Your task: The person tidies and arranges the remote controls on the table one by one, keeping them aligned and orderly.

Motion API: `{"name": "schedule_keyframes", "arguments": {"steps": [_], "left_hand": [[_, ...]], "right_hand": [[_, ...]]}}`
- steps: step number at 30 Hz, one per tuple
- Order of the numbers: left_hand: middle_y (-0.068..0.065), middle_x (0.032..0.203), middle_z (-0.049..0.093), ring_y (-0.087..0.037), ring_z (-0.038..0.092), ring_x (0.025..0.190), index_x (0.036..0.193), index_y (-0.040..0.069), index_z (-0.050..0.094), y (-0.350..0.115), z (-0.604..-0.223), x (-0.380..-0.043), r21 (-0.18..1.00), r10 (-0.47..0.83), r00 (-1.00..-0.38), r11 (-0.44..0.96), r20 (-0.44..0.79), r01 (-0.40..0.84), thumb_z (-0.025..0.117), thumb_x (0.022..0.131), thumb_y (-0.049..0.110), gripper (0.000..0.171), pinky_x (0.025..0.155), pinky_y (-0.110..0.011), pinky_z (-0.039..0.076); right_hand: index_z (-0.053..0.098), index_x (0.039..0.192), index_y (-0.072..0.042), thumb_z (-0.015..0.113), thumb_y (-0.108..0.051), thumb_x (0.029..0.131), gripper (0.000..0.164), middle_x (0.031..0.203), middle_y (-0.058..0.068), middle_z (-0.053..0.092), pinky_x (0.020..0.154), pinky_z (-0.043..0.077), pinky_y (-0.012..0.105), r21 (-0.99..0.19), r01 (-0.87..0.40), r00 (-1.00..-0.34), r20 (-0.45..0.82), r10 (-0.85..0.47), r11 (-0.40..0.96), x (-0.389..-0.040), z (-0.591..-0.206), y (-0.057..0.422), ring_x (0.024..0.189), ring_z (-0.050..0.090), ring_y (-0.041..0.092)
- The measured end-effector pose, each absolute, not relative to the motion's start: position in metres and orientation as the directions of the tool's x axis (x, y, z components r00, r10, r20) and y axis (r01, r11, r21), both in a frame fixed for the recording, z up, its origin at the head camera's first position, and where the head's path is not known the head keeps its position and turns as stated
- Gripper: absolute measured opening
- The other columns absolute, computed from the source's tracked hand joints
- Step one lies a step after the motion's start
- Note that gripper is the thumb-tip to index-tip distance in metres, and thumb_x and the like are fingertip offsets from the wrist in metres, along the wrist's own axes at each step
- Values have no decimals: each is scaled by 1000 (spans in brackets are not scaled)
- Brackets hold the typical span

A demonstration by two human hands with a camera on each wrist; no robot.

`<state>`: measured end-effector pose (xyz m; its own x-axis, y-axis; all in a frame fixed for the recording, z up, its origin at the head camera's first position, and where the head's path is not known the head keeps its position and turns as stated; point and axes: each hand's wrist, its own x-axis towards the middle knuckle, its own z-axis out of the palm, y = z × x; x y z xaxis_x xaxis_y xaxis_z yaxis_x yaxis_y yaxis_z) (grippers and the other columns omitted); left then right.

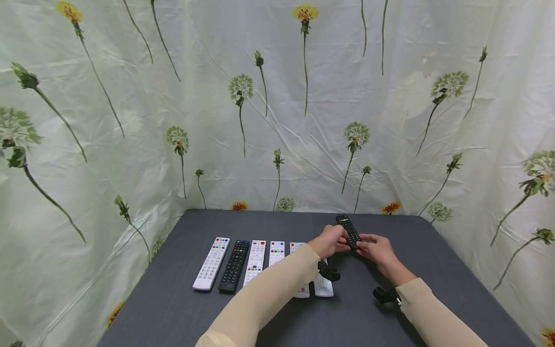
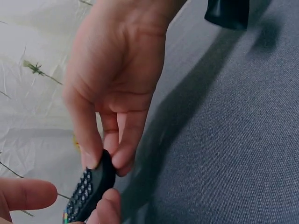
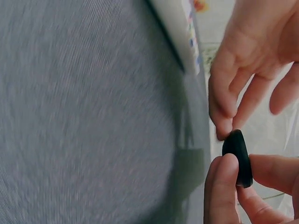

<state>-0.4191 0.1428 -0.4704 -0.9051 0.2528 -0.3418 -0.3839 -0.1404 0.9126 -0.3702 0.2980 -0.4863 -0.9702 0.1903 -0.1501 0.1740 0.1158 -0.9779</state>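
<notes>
A black remote control [image 1: 343, 223] with colored buttons is held up near the table's back right. My right hand [image 1: 381, 251] pinches its near end between thumb and fingers, as the right wrist view shows on the dark remote [image 3: 239, 161]. My left hand [image 1: 331, 241] is at the remote's left side, its fingertips against the edge. In the left wrist view, the left thumb [image 2: 30, 194] stands away from the button face of the remote [image 2: 86, 198]. Both wrists wear black straps.
Left of the hands, several remotes lie in a row on the dark grey table [image 1: 165, 308]: a white remote [image 1: 211, 264], a black remote [image 1: 234, 266] and more white ones, partly behind the left sleeve [image 1: 264, 299]. A flowered curtain [image 1: 260, 135] hangs behind the table.
</notes>
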Motion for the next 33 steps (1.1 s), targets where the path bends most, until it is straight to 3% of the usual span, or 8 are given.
{"name": "schedule_keyframes", "arguments": {"steps": [7,17,20,26,30,33], "left_hand": [[-13,84,65,-18,64,62,105,0,62,135,-468,-424,944,131,-949,-127,-287,-304,58,79,-3,26,68,-30,58],[-10,82,64,-15,59,56,126,-3,59,110,-463,-435,950,168,-963,-196,-213,-244,53,80,-6,46,62,-26,54],[-10,81,63,-14,59,56,131,-4,59,106,-461,-437,952,187,-961,-192,-203,-238,52,80,-6,52,64,-27,55],[-9,80,63,-18,61,65,128,-3,66,100,-458,-439,966,232,-954,-129,-189,-222,51,82,-7,49,91,-45,54],[-13,86,70,-17,63,65,120,-5,70,97,-458,-439,978,255,-952,-71,-171,-194,50,84,-7,41,90,-45,55],[-14,89,73,-16,66,66,110,-7,73,95,-459,-441,988,266,-954,-27,-139,-152,51,84,-8,34,83,-41,58]], "right_hand": [[46,142,12,62,0,97,49,136,31,49,79,58,30,-987,158,-976,-151,159,30,-354,-478,285,86,69,13],[55,139,5,63,0,96,44,124,26,59,84,58,39,-993,85,-984,-70,166,86,-330,-478,272,87,70,16],[59,135,6,63,2,95,41,124,26,61,84,58,39,-991,74,-985,-54,162,115,-322,-479,268,89,69,18],[62,134,1,70,2,88,47,129,27,59,85,57,41,-976,71,-989,-42,142,205,-304,-479,263,102,64,26],[63,134,-2,75,1,82,53,128,26,61,82,54,35,-963,58,-991,-23,133,263,-295,-481,261,110,59,32],[64,131,-2,77,5,79,55,122,24,65,78,54,31,-958,34,-992,2,125,283,-292,-484,260,105,62,30]]}}
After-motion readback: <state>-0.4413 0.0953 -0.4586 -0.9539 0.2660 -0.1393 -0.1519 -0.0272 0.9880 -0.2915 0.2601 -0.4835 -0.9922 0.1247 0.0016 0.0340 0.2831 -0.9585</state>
